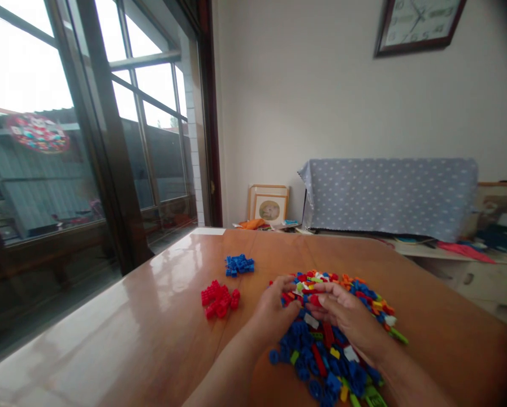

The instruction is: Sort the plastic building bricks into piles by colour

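Observation:
A mixed heap of toy building bricks (316, 350) in blue, red, white, yellow, green and orange spreads over the wooden table (160, 333). Over the heap's left side is my left hand (274, 305), its thumb and fingers apart with no brick visible between them. My right hand (342, 311) faces it from the right and pinches a small red brick (315, 300) between thumb and fingers. To the left of my hands lies a cluster of red bricks (219, 299). Farther back sits a smaller cluster of blue bricks (238, 265).
Glass doors (79, 141) run along the left. Past the table's far edge stand picture frames (270, 206) and a low cabinet (469, 277), with something under a grey-blue dotted cloth (389, 198). A clock (418, 25) hangs on the wall.

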A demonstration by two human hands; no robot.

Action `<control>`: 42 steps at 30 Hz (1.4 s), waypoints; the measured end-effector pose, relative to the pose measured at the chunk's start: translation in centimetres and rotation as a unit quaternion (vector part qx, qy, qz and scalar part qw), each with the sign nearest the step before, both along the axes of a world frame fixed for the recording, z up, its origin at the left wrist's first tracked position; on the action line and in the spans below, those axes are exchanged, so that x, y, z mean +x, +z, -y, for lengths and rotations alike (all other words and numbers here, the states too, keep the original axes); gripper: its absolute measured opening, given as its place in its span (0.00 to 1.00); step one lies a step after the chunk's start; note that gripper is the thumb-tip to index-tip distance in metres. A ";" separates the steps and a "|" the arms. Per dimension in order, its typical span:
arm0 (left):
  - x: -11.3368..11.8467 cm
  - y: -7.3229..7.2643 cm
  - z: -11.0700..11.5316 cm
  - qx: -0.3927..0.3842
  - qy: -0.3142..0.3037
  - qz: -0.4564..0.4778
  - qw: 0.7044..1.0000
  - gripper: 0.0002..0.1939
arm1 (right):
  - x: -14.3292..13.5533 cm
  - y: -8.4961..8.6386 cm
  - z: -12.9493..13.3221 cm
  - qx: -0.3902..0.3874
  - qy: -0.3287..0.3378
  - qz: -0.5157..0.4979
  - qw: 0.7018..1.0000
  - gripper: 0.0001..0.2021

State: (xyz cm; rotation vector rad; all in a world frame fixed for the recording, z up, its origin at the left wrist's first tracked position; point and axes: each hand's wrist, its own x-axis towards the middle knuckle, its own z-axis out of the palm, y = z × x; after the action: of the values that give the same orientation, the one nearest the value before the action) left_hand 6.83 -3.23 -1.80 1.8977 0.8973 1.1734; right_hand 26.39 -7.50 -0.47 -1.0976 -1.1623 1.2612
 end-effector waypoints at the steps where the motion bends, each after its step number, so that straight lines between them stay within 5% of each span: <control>1: 0.3 0.3 0.6 0.021 -0.025 -0.013 0.999 0.27 | 0.0 0.0 0.0 -0.002 0.003 -0.009 1.000 0.22; 9: 1.2 1.5 2.2 0.136 0.019 -0.125 0.983 0.11 | -0.6 0.2 0.6 0.000 0.059 0.023 0.998 0.25; 15: -0.6 2.3 1.0 0.088 0.140 -0.184 0.969 0.08 | -0.2 0.8 0.6 0.010 0.005 0.075 0.997 0.26; 19: -3.7 2.5 -0.7 0.018 0.306 -0.323 0.896 0.09 | 0.7 0.4 0.2 0.019 -0.036 0.092 0.995 0.25; 23: -6.6 2.1 -2.3 -0.018 0.395 -0.391 0.831 0.10 | 0.9 -0.1 0.0 0.020 -0.032 0.095 0.995 0.24; 27: -8.0 1.6 -2.8 -0.045 0.417 -0.406 0.812 0.12 | 0.9 -0.1 0.0 0.020 -0.029 0.097 0.995 0.23; 42: -8.4 0.7 -3.8 -0.043 0.430 -0.377 0.819 0.17 | 1.9 0.0 -0.3 0.033 -0.103 0.088 0.990 0.22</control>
State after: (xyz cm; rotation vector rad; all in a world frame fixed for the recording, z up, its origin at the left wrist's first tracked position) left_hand -1.61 0.52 -1.11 1.9164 2.3783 0.7395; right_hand 28.32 -7.24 -0.47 -1.2640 -1.1791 0.9759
